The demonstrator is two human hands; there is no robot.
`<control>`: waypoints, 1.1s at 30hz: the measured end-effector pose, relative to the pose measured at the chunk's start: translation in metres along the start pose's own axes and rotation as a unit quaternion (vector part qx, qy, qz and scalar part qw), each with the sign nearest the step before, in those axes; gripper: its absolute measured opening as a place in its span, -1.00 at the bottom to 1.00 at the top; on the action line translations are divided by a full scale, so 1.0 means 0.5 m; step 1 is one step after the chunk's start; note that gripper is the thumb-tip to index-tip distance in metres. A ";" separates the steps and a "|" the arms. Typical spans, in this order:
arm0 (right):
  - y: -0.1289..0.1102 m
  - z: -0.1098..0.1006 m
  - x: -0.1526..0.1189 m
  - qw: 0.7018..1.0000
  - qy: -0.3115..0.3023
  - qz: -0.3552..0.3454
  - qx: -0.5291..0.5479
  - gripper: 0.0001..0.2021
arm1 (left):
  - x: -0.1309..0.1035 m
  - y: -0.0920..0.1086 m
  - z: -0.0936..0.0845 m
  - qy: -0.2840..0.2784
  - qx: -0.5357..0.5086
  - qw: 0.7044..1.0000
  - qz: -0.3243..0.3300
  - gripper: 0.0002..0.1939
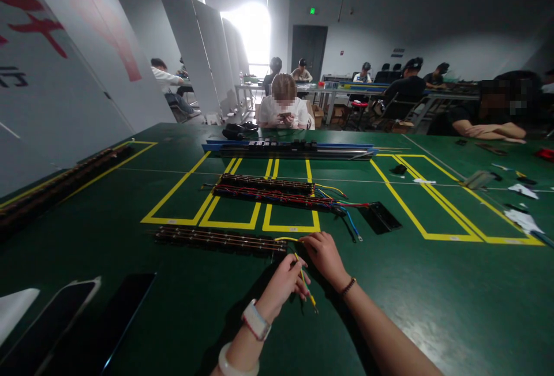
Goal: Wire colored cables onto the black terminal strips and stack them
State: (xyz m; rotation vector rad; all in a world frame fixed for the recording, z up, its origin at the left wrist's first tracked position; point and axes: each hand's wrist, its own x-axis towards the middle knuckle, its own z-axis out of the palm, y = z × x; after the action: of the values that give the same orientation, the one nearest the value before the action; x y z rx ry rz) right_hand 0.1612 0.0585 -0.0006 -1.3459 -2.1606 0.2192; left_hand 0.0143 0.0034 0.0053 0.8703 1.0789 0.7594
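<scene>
A long dark strip assembly (216,240) with thin copper-coloured rods lies on the green table in front of me. From its right end runs a yellow wire (283,239), whose far end goes under the bent fingertips of my right hand (324,254). My left hand (285,281), with a watch at the wrist, pinches a yellow-green wire (312,301) that ends in a small metal terminal. Just beyond lie two similar strips (264,192) with red, blue and yellow leads. Blue leads (354,227) with ring terminals trail toward me.
Yellow tape outlines (229,225) mark the tabletop. A black flat piece (381,217) lies right of the strips; blue rails (289,148) lie behind. Dark phone-like slabs (125,318) rest front left. Scraps (523,191) lie at right. A person (283,105) sits opposite.
</scene>
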 end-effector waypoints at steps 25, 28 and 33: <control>-0.029 -0.021 -0.003 0.996 -0.060 0.002 0.070 -0.58 | -0.036 0.040 0.002 0.105 0.442 0.879 0.147 -0.73; -0.021 -0.026 0.003 0.994 -0.083 0.030 0.067 -0.59 | -0.032 0.036 0.004 0.077 0.340 0.928 0.128 -0.67; -0.007 -0.025 0.005 0.987 -0.114 0.059 0.101 -0.72 | -0.017 0.028 0.002 0.018 0.132 0.991 0.032 -0.70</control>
State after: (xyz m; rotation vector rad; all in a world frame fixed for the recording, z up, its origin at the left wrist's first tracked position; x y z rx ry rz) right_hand 0.1643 0.0571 0.0122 -1.3873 -2.1724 0.6510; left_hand 0.0114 0.0023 0.0216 1.1241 1.2068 0.6965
